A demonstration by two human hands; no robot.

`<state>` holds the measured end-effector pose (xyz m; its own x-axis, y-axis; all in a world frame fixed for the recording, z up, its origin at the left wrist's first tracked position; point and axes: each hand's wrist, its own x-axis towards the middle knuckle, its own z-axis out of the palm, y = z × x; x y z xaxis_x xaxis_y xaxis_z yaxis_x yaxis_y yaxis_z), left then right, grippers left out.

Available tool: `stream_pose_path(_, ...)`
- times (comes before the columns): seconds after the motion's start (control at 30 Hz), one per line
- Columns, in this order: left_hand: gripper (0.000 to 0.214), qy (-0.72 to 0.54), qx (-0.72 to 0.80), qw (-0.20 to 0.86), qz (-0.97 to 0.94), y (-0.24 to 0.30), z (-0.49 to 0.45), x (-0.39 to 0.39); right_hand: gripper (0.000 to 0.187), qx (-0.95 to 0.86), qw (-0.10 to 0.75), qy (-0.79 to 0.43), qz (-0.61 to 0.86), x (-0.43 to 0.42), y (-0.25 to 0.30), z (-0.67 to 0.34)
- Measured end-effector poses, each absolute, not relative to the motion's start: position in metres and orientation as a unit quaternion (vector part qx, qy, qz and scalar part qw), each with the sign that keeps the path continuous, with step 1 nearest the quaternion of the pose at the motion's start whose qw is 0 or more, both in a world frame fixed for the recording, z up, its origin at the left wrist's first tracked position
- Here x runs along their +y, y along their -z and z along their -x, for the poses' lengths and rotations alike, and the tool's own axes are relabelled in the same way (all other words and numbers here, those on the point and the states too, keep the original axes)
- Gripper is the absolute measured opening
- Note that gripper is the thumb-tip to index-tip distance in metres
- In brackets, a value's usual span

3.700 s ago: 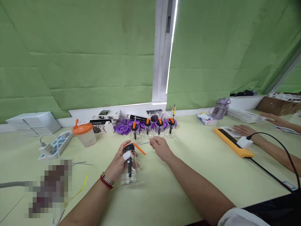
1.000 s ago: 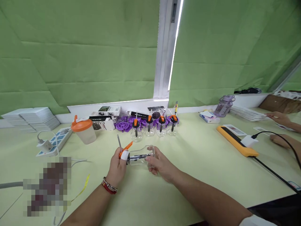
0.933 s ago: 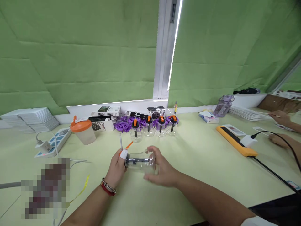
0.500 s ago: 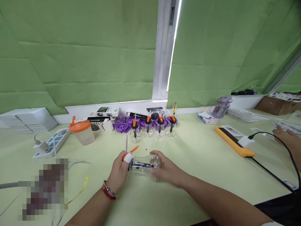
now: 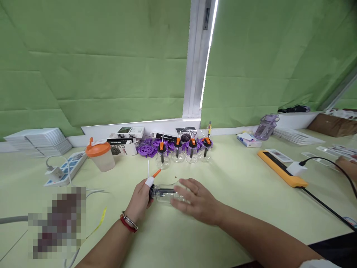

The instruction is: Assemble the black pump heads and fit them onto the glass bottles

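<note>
A clear glass dispenser bottle lies sideways between my hands, above the table. Its black collar is at the left end, and a dark tube shows inside the glass. My left hand is closed around the cap end; an orange lever and a thin white rod stick out past the thumb, which has a white covering. My right hand wraps over the base end, its fingers slightly blurred and hiding that part. Several similar bottles with black and orange tops stand upright behind.
Purple plastic parts and boxes line the wall. An orange-lidded cup and a white power strip stand left. Right are an orange power strip, a purple bottle and another person's hand.
My right hand has turned over the bottle's base, with its fingers now lying across the glass. My left hand keeps hold of the cap end. The other person's hand moved right.
</note>
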<state>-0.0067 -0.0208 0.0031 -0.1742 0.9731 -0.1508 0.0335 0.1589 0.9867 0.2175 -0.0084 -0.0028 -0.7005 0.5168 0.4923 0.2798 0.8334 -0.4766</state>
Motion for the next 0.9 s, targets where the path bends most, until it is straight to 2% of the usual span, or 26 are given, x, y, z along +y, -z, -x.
stream_pose_path(0.1,0.039,-0.497,0.594,0.486,-0.406,-0.003,0.007,-0.019,0.043,-0.928,0.336,-0.051,0.155,0.002,0.013,-0.223)
stream_pose_path(0.17,0.037,-0.498,0.598,0.480,-0.405,-0.002,0.009,-0.018,0.044,-0.917,0.358,-0.022,0.174,0.009,0.018,-0.228)
stream_pose_path(0.33,0.032,-0.520,0.605,0.461,-0.388,0.000,0.018,-0.014,0.045,-0.851,0.393,-0.083,0.339,0.022,0.022,-0.266)
stream_pose_path(0.43,0.032,-0.523,0.596,0.475,-0.382,0.000,0.021,-0.011,0.061,-0.691,0.458,-0.139,0.542,0.037,0.030,-0.303)
stream_pose_path(0.53,0.033,-0.513,0.587,0.500,-0.378,0.000,0.019,-0.010,0.070,-0.538,0.470,-0.171,0.679,0.057,0.044,-0.337)
stream_pose_path(0.6,0.032,-0.508,0.582,0.510,-0.379,0.000,0.017,-0.011,0.077,-0.521,0.457,-0.185,0.697,0.068,0.053,-0.352)
stream_pose_path(0.9,0.032,-0.489,0.587,0.500,-0.408,0.004,0.020,-0.010,0.079,-0.535,0.406,-0.191,0.716,0.084,0.063,-0.366)
